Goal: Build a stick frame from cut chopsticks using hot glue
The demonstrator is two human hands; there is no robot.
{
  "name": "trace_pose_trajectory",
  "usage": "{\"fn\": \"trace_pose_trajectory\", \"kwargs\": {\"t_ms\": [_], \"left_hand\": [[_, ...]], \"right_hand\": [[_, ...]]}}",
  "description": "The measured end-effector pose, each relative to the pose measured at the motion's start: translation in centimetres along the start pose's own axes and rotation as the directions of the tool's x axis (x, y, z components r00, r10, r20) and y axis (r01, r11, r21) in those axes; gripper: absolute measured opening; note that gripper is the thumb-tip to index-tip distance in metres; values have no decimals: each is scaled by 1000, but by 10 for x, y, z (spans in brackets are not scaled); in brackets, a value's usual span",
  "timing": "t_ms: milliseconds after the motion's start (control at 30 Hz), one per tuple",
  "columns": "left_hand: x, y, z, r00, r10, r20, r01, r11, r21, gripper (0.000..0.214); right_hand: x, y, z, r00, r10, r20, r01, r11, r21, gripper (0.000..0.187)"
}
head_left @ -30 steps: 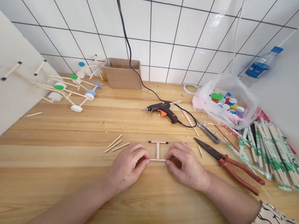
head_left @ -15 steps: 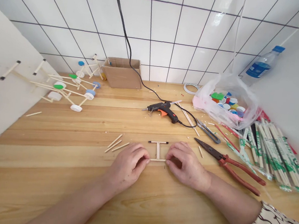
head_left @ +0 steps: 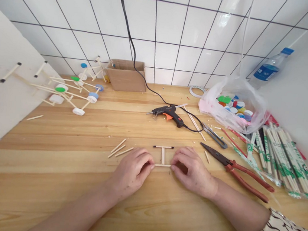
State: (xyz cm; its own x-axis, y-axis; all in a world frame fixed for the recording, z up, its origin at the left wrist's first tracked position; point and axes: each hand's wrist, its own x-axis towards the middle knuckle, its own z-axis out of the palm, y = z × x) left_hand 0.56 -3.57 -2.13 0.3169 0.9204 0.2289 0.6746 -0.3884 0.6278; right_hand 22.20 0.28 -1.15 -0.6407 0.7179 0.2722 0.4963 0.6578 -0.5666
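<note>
Smooth pale wooden sticks [head_left: 163, 155] lie on a lightly glossy wooden table [head_left: 82, 151] below glazed, shiny wall tiles [head_left: 168, 23].

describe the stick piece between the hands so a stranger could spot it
On the light wooden tabletop, look just nearer than the black and orange hot glue gun. There the left hand and right hand pinch the near bar of a small I-shaped frame of thin wooden sticks. Unlike the loose cut sticks to its left, its three pieces are joined, the far bar dark-tipped.
</note>
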Motion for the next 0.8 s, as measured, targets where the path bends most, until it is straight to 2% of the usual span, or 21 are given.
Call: {"fn": "trace_pose_trajectory", "kwargs": {"t_ms": [800], "left_hand": [[-1, -1, 1, 1000, 14, -6, -15, 1000, -12, 13]], "right_hand": [[1, 2, 1, 1000, 3, -9, -3, 1000, 11, 9]]}}
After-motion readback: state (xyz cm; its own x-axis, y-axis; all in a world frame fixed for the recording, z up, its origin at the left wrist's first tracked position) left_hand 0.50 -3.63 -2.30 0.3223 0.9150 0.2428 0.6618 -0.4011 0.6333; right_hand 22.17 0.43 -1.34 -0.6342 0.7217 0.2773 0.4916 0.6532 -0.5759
